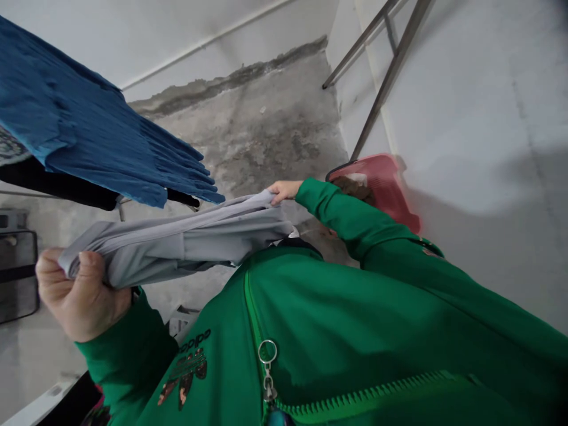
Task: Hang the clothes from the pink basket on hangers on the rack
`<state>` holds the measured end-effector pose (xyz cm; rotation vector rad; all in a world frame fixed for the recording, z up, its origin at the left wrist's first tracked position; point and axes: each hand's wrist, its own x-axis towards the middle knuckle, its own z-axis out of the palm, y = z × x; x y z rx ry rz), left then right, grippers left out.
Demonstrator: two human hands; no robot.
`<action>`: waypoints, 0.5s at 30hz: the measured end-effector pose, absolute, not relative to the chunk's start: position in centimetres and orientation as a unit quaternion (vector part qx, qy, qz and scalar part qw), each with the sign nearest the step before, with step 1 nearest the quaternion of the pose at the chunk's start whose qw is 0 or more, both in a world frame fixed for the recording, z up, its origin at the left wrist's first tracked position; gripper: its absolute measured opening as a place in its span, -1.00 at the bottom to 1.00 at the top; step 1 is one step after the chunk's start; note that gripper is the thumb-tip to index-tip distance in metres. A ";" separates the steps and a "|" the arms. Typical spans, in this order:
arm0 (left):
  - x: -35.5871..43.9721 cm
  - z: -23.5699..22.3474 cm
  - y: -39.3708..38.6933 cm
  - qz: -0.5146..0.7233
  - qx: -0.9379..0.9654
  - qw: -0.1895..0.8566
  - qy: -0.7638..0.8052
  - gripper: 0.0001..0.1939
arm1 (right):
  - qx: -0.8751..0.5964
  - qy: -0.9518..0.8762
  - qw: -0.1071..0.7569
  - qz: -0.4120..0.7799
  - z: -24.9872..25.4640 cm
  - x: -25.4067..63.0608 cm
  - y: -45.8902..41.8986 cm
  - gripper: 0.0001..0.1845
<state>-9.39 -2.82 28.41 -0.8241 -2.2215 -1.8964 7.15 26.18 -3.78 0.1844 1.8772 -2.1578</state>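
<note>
A light grey garment [177, 239] is stretched between my two hands, in front of my green zipped jacket [337, 331]. My left hand [80, 296] is closed in a fist round one bunched end of it at the lower left. My right hand [284, 190] pinches the other end near the middle of the view, the green sleeve running back from it. The cloth sags slightly and is folded lengthwise.
A blue pleated garment [89, 130] hangs over a dark rail at the upper left. A red plastic basket [381, 183] with laundry stands on the stained concrete floor [266, 130] by the white wall. Metal poles [386, 71] lean against that wall. A dark object [18, 272] sits at the left edge.
</note>
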 end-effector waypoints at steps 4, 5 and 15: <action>-12.4 25.8 -4.9 -0.572 -0.208 0.035 -0.793 -0.69 | 0.141 0.790 0.077 -0.592 0.4 10.5 31.0 -0.35; -13.0 25.1 -5.3 -0.559 -0.192 0.021 -0.806 -0.69 | 0.154 0.824 0.082 -0.538 1.6 11.4 31.8 -0.35; -14.9 22.5 -5.3 -0.536 -0.129 -0.042 -0.833 -0.69 | 0.125 0.870 0.157 -0.451 8.7 18.2 30.9 -0.34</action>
